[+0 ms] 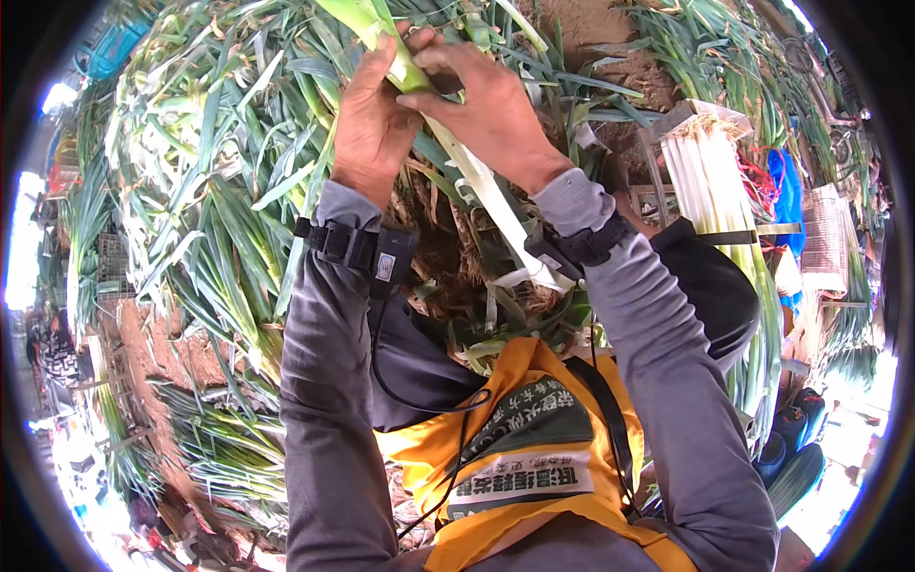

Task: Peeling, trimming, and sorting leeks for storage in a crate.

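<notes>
A long leek slants across the top middle, its pale green upper part between my hands. Its white stalk runs down to the right, and its roots hang near my right wrist. My left hand grips the stalk from the left, thumb along its side. My right hand pinches it from the other side, with the thumb across the front. Some of the fingers are hidden behind the leek. Loose outer skin peels away from the lower white part.
A heap of green leeks spreads across the left. At right, a bundle of trimmed leeks rests in a metal frame, root ends up, beside a blue cloth or bag. My yellow apron covers my lap; cables run from both wrist straps.
</notes>
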A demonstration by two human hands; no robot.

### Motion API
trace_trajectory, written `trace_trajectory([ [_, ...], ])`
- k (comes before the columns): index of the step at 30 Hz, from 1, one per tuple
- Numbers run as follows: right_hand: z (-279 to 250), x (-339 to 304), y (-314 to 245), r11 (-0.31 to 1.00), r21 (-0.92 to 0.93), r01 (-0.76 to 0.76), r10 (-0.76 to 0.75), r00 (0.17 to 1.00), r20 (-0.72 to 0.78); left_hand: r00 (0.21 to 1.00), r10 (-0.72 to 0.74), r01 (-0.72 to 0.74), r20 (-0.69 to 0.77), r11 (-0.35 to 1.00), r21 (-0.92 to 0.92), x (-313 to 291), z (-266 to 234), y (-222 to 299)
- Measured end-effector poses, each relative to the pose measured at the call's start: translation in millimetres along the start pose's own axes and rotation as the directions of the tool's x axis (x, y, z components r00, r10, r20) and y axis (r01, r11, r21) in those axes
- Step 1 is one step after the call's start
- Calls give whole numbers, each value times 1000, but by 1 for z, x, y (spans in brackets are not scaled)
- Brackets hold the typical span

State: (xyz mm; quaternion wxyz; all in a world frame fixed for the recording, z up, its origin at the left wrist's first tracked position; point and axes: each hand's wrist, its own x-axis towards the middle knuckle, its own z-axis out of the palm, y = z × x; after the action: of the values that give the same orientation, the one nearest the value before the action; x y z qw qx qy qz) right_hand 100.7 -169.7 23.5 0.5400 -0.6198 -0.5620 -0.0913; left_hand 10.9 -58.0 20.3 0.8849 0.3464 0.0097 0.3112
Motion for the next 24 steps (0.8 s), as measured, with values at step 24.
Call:
trace_trajectory([
  [24, -54, -20, -4, 970, 166, -175, 152, 978, 143, 998, 57, -55, -17, 996, 76, 0, -19, 9],
])
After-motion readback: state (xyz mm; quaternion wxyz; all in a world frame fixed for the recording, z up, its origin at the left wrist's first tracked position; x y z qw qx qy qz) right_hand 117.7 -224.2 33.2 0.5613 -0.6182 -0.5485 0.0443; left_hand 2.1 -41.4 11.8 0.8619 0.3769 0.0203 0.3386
